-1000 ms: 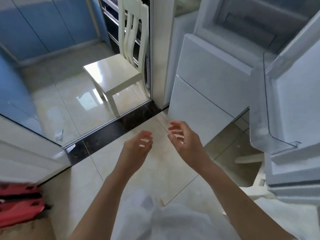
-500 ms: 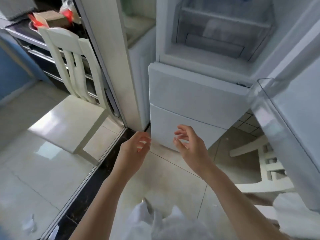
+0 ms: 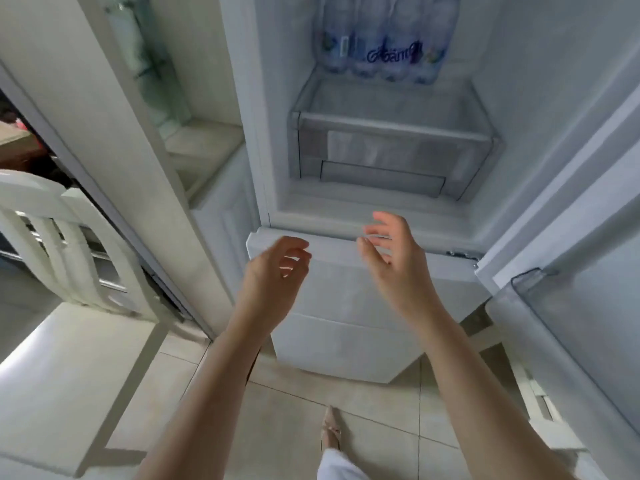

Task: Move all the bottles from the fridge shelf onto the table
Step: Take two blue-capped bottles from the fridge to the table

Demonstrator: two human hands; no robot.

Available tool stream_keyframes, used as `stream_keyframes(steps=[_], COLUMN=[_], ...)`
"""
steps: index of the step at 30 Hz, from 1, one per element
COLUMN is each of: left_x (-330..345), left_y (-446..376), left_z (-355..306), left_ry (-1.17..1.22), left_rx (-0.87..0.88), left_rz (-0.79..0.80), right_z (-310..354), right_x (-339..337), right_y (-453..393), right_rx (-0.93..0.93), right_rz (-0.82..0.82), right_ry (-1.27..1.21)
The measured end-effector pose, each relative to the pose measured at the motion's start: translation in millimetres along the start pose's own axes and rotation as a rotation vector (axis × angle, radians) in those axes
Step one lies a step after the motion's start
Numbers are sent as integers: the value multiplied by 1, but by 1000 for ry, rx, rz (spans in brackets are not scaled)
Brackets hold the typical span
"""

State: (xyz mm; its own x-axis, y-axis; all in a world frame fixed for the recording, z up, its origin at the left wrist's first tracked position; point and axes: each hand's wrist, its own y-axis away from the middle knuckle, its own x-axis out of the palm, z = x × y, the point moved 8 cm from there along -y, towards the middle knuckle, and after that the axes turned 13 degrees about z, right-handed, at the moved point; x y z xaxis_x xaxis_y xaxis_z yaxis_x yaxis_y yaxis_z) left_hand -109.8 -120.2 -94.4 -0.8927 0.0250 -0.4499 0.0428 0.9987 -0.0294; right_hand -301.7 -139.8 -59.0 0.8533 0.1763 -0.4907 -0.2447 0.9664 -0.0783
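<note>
Far out to the left of our left hand stands a white chair [image 3: 52, 299], its slatted back up and its seat lower down, well apart from our arm. Between the chair and our hand runs a pale door frame [image 3: 114, 161] sloping down to the tiled floor [image 3: 284, 420].

Our left hand [image 3: 273, 275] hangs in the air in front of the closed lower door [image 3: 346, 299] of the fridge, fingers loosely curled and spread apart, holding nothing. Just beside it, to the right and a little higher, our right hand [image 3: 394, 258] is likewise spread, fingers bent and parted, palm turned toward the left hand, gripping nothing. The two hands are near each other but not touching.

Above and beyond both hands sits a clear drawer [image 3: 391, 147] inside the open fridge compartment. Higher still, well above the hands, the bottles [image 3: 384, 46] stand side by side on the shelf at the top of the view, clear plastic with blue lettering on the labels; their tops are cut off by the edge.

To the right of our right hand the open fridge door [image 3: 581, 271] angles toward us.
</note>
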Motion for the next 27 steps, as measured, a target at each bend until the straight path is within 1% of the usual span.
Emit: stream_keyframes(steps=[4, 11, 15, 18, 22, 25, 27], left_x=[-2, -3, -2, -2, 6, 13, 17], left_y=[-81, -189, -240, -278, -328, -365, -384], left_z=[-32, -77, -90, -100, -108, -115, -122], left_ry=[10, 55, 143, 159, 168, 187, 186], left_rx=[95, 173, 200, 250, 266, 264, 261], left_rz=[-73, -116, -69, -55, 20, 33, 12], right_z=[9, 19, 16, 12, 9, 6, 3], right_x=[-33, -100, -121, -133, -155, -179, -192], right_y=[-74, -162, -198, -226, -254, -275, -290], right_rx=[-65, -99, -105, -100, -99, -82, -59], right_rz=[-140, -332, -385, -429, -505, -578, -595], right_ry=[-14, -16, -35, -66, -92, -88, -96])
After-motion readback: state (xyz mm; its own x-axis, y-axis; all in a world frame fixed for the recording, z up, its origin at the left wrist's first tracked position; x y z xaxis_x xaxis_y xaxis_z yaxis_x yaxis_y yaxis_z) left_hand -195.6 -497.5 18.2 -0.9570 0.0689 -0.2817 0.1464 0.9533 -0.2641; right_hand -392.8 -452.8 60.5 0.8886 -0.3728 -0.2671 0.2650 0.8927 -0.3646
